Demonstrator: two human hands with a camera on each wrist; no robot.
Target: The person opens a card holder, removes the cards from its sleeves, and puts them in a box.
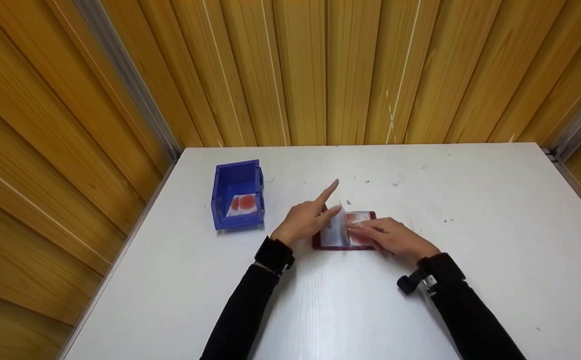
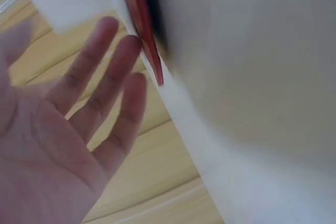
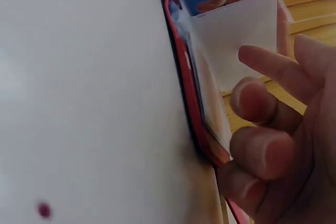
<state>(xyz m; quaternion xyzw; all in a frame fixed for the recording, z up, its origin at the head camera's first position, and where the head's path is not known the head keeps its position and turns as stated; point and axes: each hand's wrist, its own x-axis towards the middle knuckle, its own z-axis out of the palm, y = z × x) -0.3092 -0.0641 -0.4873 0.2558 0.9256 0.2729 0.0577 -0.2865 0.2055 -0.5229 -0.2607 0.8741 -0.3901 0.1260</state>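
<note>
A small card holder (image 1: 315, 245) with a dark red cover and clear plastic pages lies spread on the white table. One translucent page (image 3: 236, 35) stands raised in the middle. Behind that page is my left hand (image 1: 303, 220), thumb close to its upper edge and index finger pointing away; the left wrist view shows its other fingers extended beside the red cover (image 2: 139, 3). On the other side, my right hand (image 1: 395, 237) rests over the right half of the holder. Its index finger touches the raised page, and the other fingers bend loosely near the cover's edge. A red-and-white card (image 1: 360, 217) shows under the plastic.
A blue plastic bin (image 1: 215, 200) stands at the left of the table, with a card (image 1: 243, 205) bearing red round shapes inside. Yellow wood-patterned panels (image 1: 300, 75) rise behind the table (image 1: 470, 200) and along its left side.
</note>
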